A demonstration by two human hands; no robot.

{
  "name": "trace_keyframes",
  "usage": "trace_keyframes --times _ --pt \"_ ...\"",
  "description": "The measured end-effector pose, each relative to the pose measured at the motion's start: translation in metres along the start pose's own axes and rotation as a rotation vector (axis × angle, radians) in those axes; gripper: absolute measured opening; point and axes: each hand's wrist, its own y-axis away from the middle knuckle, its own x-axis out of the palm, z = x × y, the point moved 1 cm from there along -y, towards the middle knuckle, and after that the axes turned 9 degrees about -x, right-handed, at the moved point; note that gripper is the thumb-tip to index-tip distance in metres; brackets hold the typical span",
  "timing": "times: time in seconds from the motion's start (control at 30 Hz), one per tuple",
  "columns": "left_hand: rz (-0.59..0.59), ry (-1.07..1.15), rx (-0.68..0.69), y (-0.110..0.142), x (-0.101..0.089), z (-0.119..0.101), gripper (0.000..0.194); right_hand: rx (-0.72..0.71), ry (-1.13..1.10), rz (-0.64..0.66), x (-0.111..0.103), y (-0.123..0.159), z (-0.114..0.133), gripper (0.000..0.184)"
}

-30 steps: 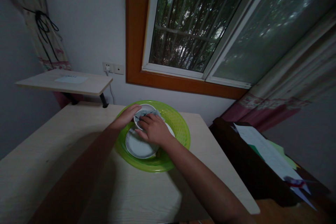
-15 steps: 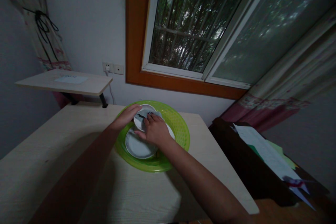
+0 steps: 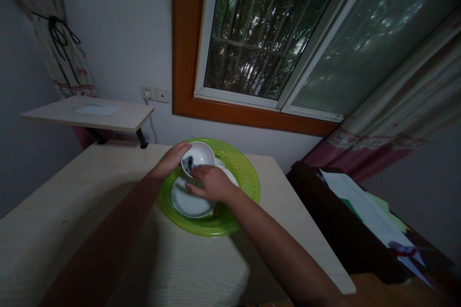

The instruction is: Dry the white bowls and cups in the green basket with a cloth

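Note:
A white bowl (image 3: 203, 152) is tilted above a green plastic basin (image 3: 250, 177), its left rim gripped by my left hand (image 3: 173, 158). Inside the bowl lies a grey cloth (image 3: 188, 163), with the fingers of my right hand (image 3: 212, 182) pressing on it at the near side. My right fingertips are partly hidden by the bowl and cloth. Beneath the bowl, a white plate (image 3: 190, 201) rests in the basin. Part of another white dish (image 3: 219, 163) shows just right of the bowl.
The basin stands on a pale wooden table (image 3: 173, 268) below a window. A raised shelf (image 3: 90, 112) with a paper label is at the back left. Right of the table, a dark brown piece of furniture (image 3: 331, 220) carries papers (image 3: 363, 206).
My right hand and the cloth have moved from the bowl's middle and right down to its near left side. More of the bowl's inside now shows. My left hand keeps its hold.

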Motion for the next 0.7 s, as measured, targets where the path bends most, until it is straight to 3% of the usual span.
trace_keyframes --times 0.07,0.2,0.43,0.7 --pt "0.004 -0.002 0.004 -0.002 0.000 0.003 0.035 -0.035 -0.061 -0.032 0.004 0.001 -0.003 0.051" --pt "0.020 -0.019 0.016 -0.005 0.000 0.007 0.038 -0.058 -0.073 -0.050 0.007 0.001 -0.001 0.070" --pt "0.046 -0.018 0.024 -0.007 0.004 0.010 0.035 0.086 0.157 0.005 0.011 -0.003 0.004 0.089" --pt "0.040 -0.035 -0.007 0.000 0.003 0.000 0.038 0.241 0.246 0.054 0.005 -0.006 0.008 0.077"
